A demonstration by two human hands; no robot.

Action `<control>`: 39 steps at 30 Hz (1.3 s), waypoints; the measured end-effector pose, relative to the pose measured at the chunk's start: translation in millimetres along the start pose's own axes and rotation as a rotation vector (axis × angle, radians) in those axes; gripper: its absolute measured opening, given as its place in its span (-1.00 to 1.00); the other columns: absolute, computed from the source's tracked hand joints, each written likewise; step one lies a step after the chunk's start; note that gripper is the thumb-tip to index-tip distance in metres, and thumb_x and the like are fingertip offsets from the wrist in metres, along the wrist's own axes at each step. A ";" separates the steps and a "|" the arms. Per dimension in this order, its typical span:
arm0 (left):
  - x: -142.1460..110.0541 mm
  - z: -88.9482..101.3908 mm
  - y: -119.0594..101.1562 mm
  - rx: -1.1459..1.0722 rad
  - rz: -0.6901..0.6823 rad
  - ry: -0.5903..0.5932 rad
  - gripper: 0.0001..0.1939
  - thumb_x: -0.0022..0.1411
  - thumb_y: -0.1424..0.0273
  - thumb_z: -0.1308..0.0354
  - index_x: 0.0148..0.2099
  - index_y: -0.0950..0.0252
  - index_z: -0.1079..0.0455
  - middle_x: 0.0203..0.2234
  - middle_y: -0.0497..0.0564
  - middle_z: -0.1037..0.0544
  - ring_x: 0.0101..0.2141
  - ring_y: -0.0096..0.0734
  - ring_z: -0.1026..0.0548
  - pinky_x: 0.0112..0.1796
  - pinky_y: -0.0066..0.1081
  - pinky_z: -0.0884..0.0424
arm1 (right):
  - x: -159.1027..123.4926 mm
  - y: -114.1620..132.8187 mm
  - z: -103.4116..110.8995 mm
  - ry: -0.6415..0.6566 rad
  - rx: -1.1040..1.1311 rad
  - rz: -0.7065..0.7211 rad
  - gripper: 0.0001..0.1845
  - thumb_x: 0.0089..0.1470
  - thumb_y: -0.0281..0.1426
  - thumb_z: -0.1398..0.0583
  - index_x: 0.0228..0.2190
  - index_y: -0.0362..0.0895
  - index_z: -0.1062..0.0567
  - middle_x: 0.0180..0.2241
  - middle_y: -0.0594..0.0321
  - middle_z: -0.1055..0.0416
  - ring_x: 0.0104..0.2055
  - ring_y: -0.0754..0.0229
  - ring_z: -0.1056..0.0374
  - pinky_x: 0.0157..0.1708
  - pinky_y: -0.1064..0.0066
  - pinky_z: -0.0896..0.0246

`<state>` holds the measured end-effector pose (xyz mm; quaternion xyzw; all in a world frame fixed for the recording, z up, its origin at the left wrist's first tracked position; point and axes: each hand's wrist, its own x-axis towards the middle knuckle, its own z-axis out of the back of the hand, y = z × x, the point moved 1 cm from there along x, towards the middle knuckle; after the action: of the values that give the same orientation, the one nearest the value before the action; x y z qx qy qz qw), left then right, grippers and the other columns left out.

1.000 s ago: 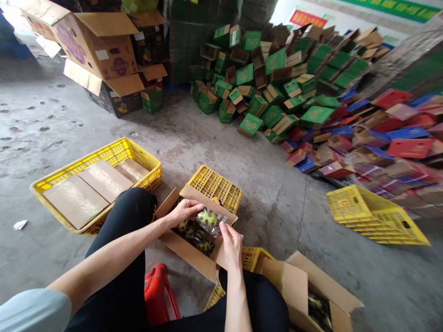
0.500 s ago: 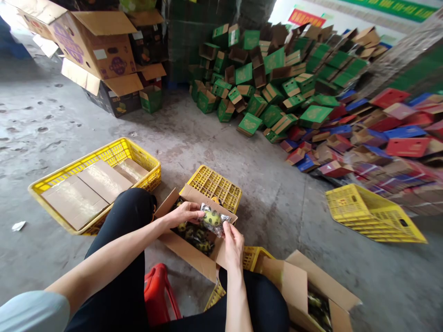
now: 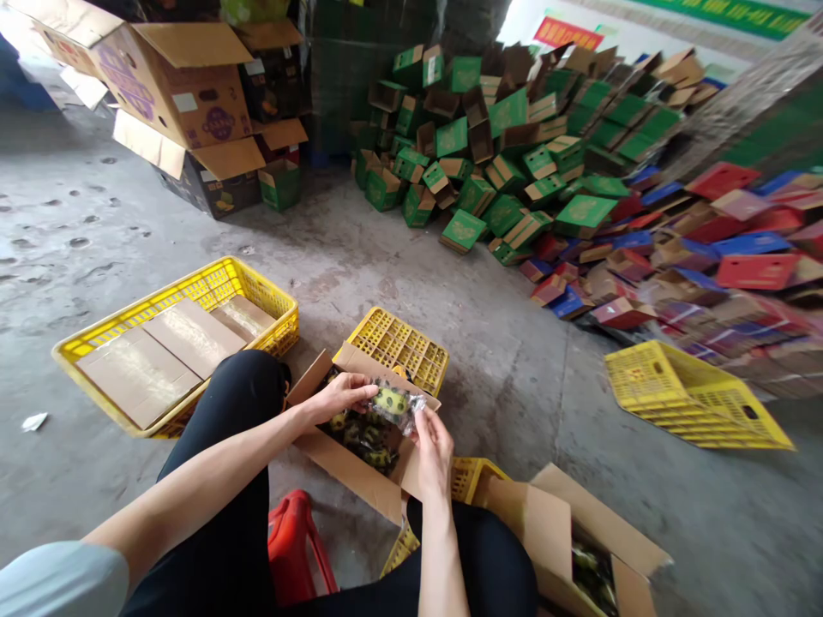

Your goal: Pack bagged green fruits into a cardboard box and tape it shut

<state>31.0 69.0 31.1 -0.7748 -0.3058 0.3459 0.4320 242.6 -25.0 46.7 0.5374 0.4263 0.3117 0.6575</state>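
Between my hands is a yellow-green fruit (image 3: 389,400) in a clear plastic wrapper with dark spots; its exact kind I cannot make out. My left hand (image 3: 342,397) pinches the wrapper's left end, and my right hand (image 3: 432,441) pinches the twisted right end. Right below them is an open cardboard box (image 3: 360,480) with its flaps spread, holding several similar wrapped fruits (image 3: 376,456). Part of the box's inside is hidden by my hands and the held fruit.
A yellow crate (image 3: 70,350) with closed cartons stands left. An upturned yellow crate (image 3: 411,338) lies beyond the box. Another open carton (image 3: 546,536) sits lower right, near a red stool (image 3: 289,544). Farther off are a yellow crate (image 3: 675,394) and heaped green boxes (image 3: 463,230).
The wrapped fruit is turned slightly and its plastic is drawn out longer between my hands. Both hands stay almost in the same place.
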 end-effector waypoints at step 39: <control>-2.2 -16.8 -2.8 -0.042 -0.130 0.193 -0.41 0.12 0.03 -0.53 0.04 0.32 -0.59 -0.10 0.12 -0.68 -0.05 -0.14 -0.61 0.05 -0.28 -0.42 | -6.0 -4.2 -12.7 0.037 0.281 -0.108 -0.49 -0.14 0.04 -0.51 -0.27 -0.08 -0.74 -0.13 0.10 -0.70 -0.05 -0.09 -0.61 0.04 0.04 -0.57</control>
<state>42.8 60.8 40.6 -0.7919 -0.3196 0.2343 0.4646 228.4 -25.5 43.2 0.5946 0.5060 0.2231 0.5837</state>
